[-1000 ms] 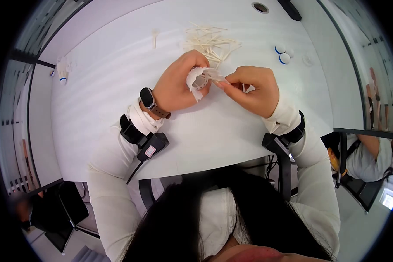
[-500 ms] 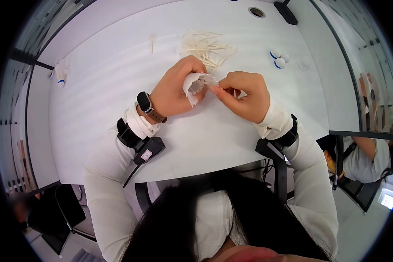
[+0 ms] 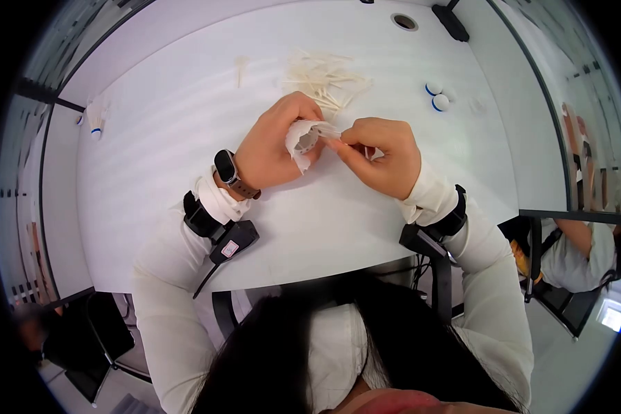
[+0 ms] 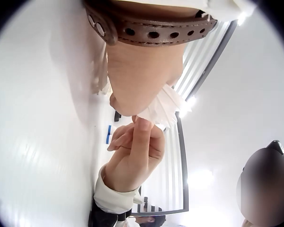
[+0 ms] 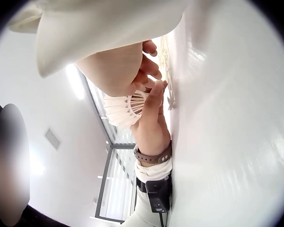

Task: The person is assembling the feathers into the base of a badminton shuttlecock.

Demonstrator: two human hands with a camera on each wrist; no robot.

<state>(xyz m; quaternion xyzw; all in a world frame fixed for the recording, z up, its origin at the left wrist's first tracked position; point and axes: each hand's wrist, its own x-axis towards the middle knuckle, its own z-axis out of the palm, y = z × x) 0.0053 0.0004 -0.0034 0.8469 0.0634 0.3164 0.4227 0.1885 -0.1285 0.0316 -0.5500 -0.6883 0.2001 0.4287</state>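
Note:
Close over the table [image 3: 324, 234], my left hand [image 3: 269, 141] grips the white feather skirt of a shuttlecock [image 3: 298, 134], its wide ring of feathers facing up toward my head. With thumb and fingers, my right hand [image 3: 386, 153] pinches a feather at the right edge of that skirt. In the right wrist view the skirt [image 5: 118, 111] fans out beside the left thumb, its quills in a ring. White feathers [image 4: 163, 106] spread past the left hand in the left wrist view. The skirt's narrow end is hidden inside my left hand.
Beyond my hands lies a loose pile of cream feather quills [image 3: 324, 79], with a single quill [image 3: 239, 71] to its left. White cork heads with blue bands [image 3: 440, 103] sit at the right. A shuttlecock [image 3: 96, 123] lies near the left partition. Partitions [image 3: 541, 117] border the table.
The head view has shifted slightly, so hands and table appear a little lower and further left. Both hands keep their hold on the skirt, the right still at its right edge.

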